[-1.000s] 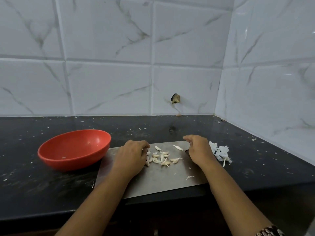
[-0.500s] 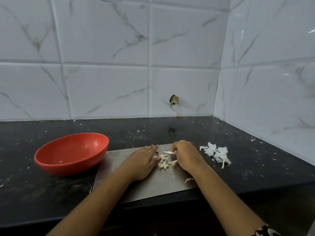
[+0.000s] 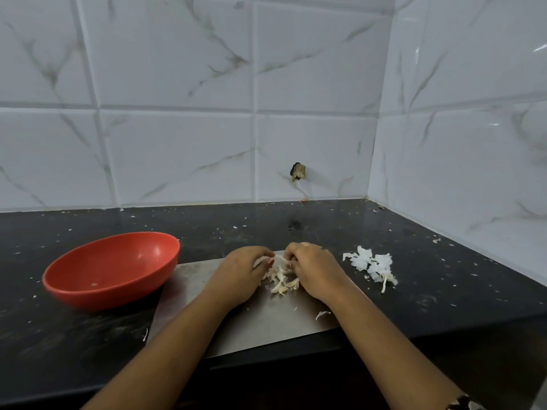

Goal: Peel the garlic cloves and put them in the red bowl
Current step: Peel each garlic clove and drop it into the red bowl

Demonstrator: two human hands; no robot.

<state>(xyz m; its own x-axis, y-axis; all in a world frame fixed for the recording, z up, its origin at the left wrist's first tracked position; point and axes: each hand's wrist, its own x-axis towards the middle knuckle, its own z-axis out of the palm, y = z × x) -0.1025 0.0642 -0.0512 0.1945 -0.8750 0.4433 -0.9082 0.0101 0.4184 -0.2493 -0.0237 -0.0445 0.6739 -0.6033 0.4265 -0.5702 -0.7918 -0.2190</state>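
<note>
Several garlic cloves (image 3: 282, 282) lie in a small heap on a steel board (image 3: 257, 324) on the black counter. My left hand (image 3: 241, 275) and my right hand (image 3: 315, 269) meet above the heap, fingers curled, both pinching one garlic clove (image 3: 278, 259) between them. The red bowl (image 3: 112, 269) stands on the counter left of the board and looks nearly bare inside, apart from a small white fleck.
A pile of white garlic skins (image 3: 373, 266) lies on the counter right of the board. A loose skin scrap (image 3: 322, 314) sits on the board near my right forearm. Tiled walls close the back and right side. The counter's front edge runs under my forearms.
Both hands swept the scattered cloves together into a heap at the board's middle, then closed in on each other and picked up one clove between them.
</note>
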